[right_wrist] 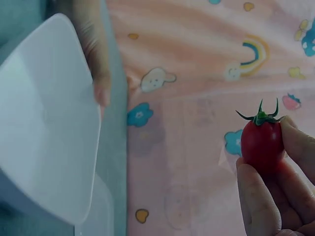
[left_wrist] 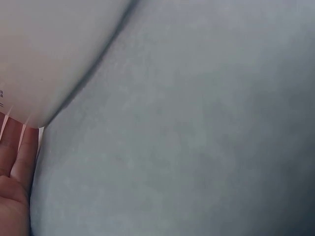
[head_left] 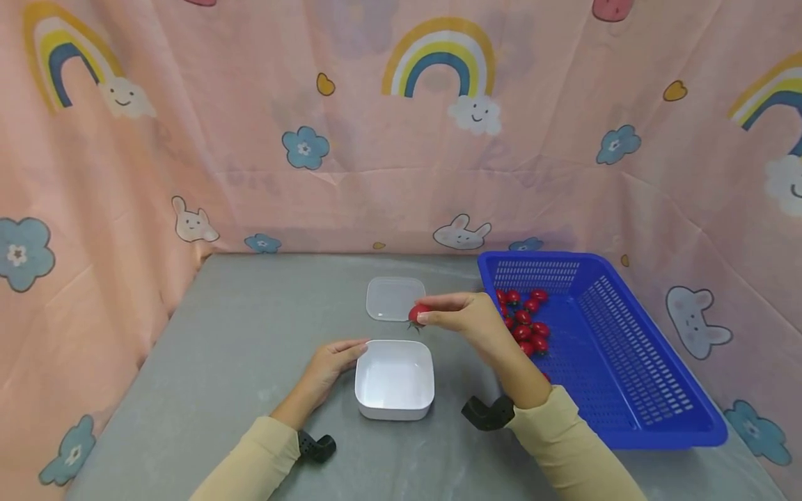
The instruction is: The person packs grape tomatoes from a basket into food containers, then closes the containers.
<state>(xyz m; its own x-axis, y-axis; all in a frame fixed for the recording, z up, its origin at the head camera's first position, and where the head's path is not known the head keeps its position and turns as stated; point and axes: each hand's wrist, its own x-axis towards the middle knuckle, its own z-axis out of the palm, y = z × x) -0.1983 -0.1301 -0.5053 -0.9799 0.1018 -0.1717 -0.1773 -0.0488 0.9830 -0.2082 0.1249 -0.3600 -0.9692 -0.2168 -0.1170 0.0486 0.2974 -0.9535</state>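
A white, rounded-square plastic box [head_left: 395, 379], lidless and with a bare inside, stands on the table. My left hand [head_left: 332, 365] holds it at the far left corner, thumb at the rim; in the left wrist view its fingers [left_wrist: 23, 160] lie along the outer wall. Above and behind the box, my right hand [head_left: 466, 316] pinches a red cherry tomato [head_left: 418, 313] between thumb and fingertips. The right wrist view shows the tomato [right_wrist: 262, 142] with its green calyx pointing up there.
Beyond the box lies a translucent lid [head_left: 393, 299], partly behind the tomato. A blue plastic basket [head_left: 633, 362] stands on the right, several cherry tomatoes [head_left: 522, 332] gathered at its left side. A pink patterned curtain [head_left: 376, 188] hangs behind the grey table [head_left: 219, 362].
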